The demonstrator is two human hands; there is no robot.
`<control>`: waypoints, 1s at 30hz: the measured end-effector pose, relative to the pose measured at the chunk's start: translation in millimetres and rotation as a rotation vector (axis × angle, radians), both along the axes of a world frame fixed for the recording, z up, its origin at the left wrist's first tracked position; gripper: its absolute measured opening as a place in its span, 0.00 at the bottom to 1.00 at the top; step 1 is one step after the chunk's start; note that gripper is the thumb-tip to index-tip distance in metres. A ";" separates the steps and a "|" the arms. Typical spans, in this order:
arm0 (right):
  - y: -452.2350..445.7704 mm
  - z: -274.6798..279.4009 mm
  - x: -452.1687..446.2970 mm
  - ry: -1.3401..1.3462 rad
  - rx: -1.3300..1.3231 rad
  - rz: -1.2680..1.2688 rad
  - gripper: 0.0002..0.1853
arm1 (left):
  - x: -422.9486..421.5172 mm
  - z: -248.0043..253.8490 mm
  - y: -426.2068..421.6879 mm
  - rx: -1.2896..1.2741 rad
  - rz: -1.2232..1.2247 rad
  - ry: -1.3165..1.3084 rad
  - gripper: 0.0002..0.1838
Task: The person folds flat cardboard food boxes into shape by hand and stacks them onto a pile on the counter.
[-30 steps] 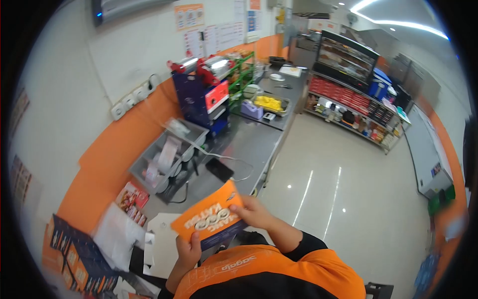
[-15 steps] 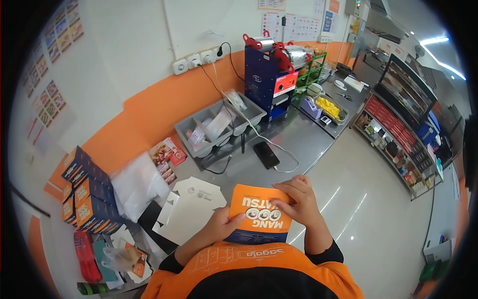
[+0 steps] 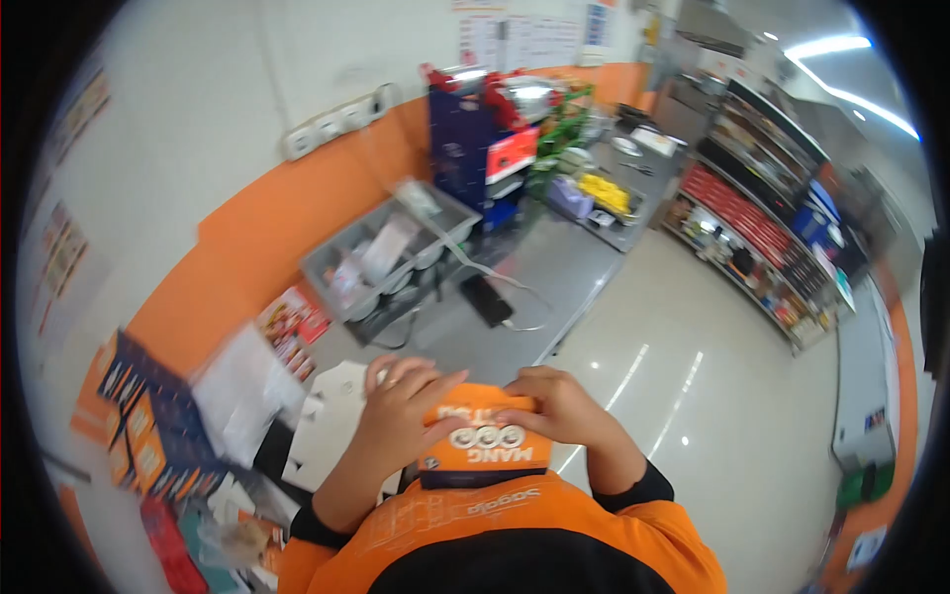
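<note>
An orange and navy printed cardboard food box [image 3: 487, 455] is in front of my chest, its lettering upside down to me. My left hand [image 3: 404, 411] grips its upper left edge, with the thumb on the printed face. At the upper right edge my right hand [image 3: 559, 406] holds it, fingers curled over the top. The upper part bends under the fingers and part of the lettering is covered. Left of it, an unfolded white carton blank [image 3: 322, 431] lies on the steel counter [image 3: 440, 354].
A grey divided tray [image 3: 341, 247] holds plastic packets, with a phone [image 3: 487, 300] on its cable nearby. Folded orange and navy boxes [image 3: 148, 426] stand at the left beside clear plastic bags [image 3: 242, 391]. A dark blue machine [image 3: 455, 148] stands farther back. Shelves [image 3: 737, 218] are across the floor.
My left hand has moved up from the box's lower left side to its upper left edge. The box's top is now bent, and it looks shorter. The view has shifted and blurred.
</note>
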State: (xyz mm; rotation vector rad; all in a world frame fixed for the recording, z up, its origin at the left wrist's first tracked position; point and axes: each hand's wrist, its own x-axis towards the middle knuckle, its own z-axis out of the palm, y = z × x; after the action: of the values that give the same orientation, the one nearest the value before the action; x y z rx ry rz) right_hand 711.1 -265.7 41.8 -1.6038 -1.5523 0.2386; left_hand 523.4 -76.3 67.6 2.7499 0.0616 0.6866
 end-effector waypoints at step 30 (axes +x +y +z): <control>21.2 -69.9 -52.6 0.197 -0.157 -0.233 0.45 | 29.2 -77.7 3.0 -1.870 -0.214 0.006 0.17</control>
State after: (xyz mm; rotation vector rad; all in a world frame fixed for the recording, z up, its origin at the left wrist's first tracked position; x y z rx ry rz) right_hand 658.6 -244.5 -28.1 -1.8089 -1.2103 0.3858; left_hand 552.7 -73.3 -10.1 0.9257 0.2440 0.2230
